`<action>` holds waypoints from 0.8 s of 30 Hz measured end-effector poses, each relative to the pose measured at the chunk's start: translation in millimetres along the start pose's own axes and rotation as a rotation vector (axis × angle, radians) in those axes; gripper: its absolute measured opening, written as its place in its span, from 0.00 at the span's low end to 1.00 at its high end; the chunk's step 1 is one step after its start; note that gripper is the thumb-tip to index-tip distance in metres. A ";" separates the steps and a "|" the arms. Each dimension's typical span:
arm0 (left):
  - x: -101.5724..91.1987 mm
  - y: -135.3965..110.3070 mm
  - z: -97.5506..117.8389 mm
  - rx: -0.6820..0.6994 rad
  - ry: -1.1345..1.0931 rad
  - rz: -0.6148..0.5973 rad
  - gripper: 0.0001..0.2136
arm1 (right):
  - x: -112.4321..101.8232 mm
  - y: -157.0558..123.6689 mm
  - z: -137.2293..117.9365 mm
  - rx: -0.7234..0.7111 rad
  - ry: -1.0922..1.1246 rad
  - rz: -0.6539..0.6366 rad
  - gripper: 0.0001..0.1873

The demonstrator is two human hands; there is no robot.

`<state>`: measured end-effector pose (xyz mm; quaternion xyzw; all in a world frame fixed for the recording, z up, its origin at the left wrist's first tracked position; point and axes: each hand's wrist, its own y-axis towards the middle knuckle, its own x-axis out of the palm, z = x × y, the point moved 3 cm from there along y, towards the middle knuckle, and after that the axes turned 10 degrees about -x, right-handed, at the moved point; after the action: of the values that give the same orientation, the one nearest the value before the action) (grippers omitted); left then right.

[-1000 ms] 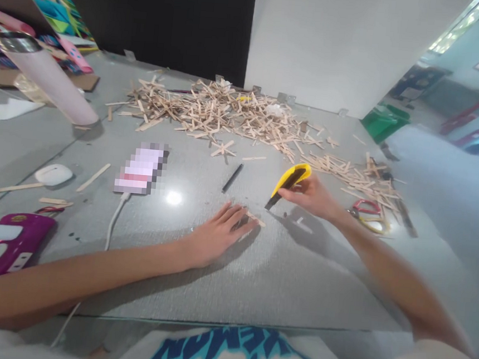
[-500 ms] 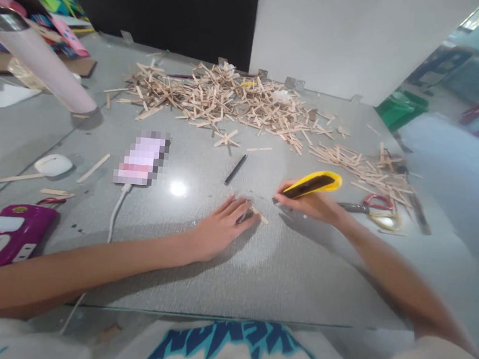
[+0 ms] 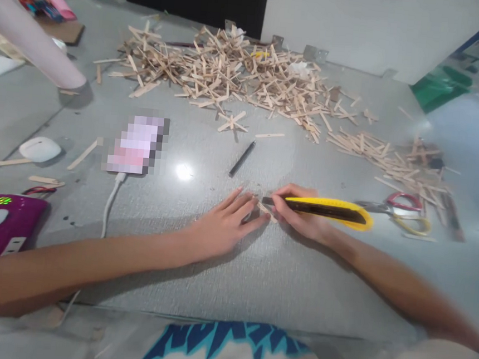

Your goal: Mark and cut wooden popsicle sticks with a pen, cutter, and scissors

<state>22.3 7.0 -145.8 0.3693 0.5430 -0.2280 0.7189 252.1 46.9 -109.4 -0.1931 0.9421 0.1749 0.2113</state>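
Observation:
My right hand (image 3: pixel 297 212) grips a yellow and black utility knife (image 3: pixel 329 211), its handle pointing right and its blade end to the left. The blade end is at a small wooden craft stick (image 3: pixel 267 211) on the tabletop; I cannot tell whether it touches the stick. My left hand (image 3: pixel 229 223) lies palm down with fingers spread, its fingertips at the left end of that stick and partly covering it. A dark pen-like rod (image 3: pixel 242 159) lies just beyond the fingers of my left hand.
A large heap of wooden sticks (image 3: pixel 231 78) spreads along the back, with more sticks (image 3: pixel 363 148) at the right. Scissors (image 3: pixel 404 210) lie beyond the knife. To the left are a phone (image 3: pixel 135 145) on a white cable, a white case (image 3: pixel 40 149), a purple device (image 3: pixel 22 216) and a pink bottle (image 3: pixel 34 33).
The knife has swung from a raised angle to nearly level, its blade end moving left to the stick. My left hand stays by the stick. The camera view has shifted slightly.

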 end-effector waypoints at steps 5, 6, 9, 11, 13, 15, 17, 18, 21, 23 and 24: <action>-1.8 -0.5 1.1 -0.015 -0.018 0.015 0.34 | -0.1 -0.4 10.8 -0.020 0.092 0.107 0.15; -2.5 -0.6 1.1 -0.019 -0.023 0.014 0.34 | 0.1 0.2 11.5 0.008 0.172 0.116 0.16; -4.8 -0.5 1.5 -0.026 -0.035 0.000 0.35 | -2.2 4.7 10.5 0.134 0.378 0.123 0.21; -5.7 0.0 1.8 -0.031 -0.037 -0.014 0.35 | -9.5 9.9 9.2 0.198 0.381 0.162 0.25; -5.6 0.5 2.1 -0.035 -0.041 -0.029 0.36 | -20.2 16.3 9.3 0.230 0.308 0.212 0.28; -4.5 0.8 2.2 -0.036 -0.045 -0.044 0.36 | -31.2 22.9 10.8 0.236 0.252 0.244 0.31; -3.1 0.5 1.9 -0.038 -0.050 -0.054 0.36 | -40.8 28.3 12.4 0.224 0.248 0.265 0.32; -2.5 0.3 1.6 -0.042 -0.052 -0.059 0.36 | -44.2 30.4 13.0 0.221 0.261 0.264 0.32; -2.2 -0.7 0.7 -0.053 -0.051 -0.078 0.37 | -48.7 33.9 13.7 0.201 0.308 0.230 0.34; -2.8 -1.3 0.5 -0.053 -0.042 -0.095 0.37 | -48.0 34.1 14.3 0.185 0.318 0.227 0.35; -3.2 -1.5 0.5 -0.051 -0.035 -0.100 0.38 | -47.1 33.6 15.1 0.184 0.314 0.244 0.35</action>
<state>20.5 5.5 -143.1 0.3193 0.5537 -0.2562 0.7252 281.8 95.8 -91.9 -0.0826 0.9918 0.0804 0.0559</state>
